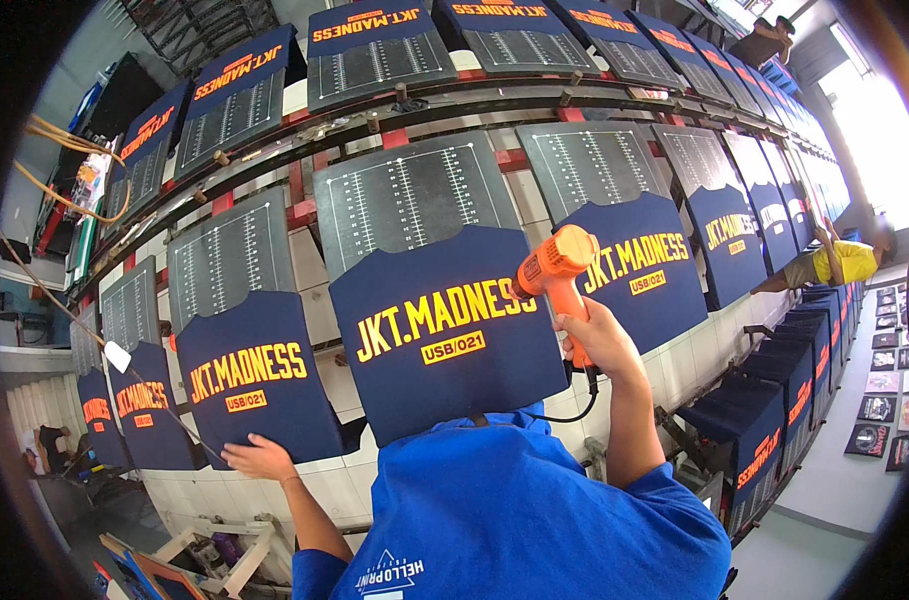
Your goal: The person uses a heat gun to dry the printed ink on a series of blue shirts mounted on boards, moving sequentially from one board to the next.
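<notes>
In my right hand (603,338) is an orange heat gun (563,262), gripped by its handle, with a black cord hanging below. Its nozzle points left over the right side of the printed lettering on a navy T-shirt (445,390). That shirt lies flat over a dark board with white measuring marks (415,195), and bears yellow-orange print. My left hand (262,458) is open, fingers stretched out at the lower edge of another navy T-shirt (305,415) with the same print. Whether the fingers press on the cloth, I cannot tell.
More boards with printed navy shirts run both ways along the row, and a second row stands behind a metal rail (375,122). At far right is a person in a yellow shirt (855,262). Further shirts (765,410) hang at lower right; a wooden frame (240,560) stands lower left.
</notes>
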Demonstrator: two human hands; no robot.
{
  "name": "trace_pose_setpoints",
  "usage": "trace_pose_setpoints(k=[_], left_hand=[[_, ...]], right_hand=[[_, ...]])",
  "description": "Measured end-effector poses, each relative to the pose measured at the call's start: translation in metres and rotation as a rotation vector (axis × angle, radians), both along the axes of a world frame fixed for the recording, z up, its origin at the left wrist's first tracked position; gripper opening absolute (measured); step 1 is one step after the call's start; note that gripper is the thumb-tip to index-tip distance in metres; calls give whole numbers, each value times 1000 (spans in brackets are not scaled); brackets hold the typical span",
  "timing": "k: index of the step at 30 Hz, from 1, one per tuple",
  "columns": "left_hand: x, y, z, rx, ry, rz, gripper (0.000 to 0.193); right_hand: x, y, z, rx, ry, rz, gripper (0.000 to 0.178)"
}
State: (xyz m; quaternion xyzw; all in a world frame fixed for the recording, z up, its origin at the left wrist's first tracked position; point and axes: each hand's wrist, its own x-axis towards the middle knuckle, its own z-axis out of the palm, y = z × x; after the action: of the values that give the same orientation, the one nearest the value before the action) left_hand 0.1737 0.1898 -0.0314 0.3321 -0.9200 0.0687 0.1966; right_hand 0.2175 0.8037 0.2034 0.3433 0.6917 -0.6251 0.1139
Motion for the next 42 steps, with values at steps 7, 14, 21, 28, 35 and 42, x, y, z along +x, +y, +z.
trace_pose_setpoints(k=[7,14,21,28,35,42], left_hand=[[-68,39,-3,216,-191,-232,68],[-101,70,0,238,-191,-267,68],[-86,89,2,221,-222,-380,66],[-84,19,-8,231,-172,-99,67],[-73,65,2,269,-202,-149,67],[-59,64,-6,232,-234,-261,67]], right_hand=[[11,-3,6,66,-49,-22,29],[21,-2,3,72,-40,-43,31],[34,-3,5,60,-84,-35,33],[41,-5,5,37,-41,-55,31],[35,-8,1,-3,-39,-8,29],[31,-8,-2,-46,-35,24,29]])
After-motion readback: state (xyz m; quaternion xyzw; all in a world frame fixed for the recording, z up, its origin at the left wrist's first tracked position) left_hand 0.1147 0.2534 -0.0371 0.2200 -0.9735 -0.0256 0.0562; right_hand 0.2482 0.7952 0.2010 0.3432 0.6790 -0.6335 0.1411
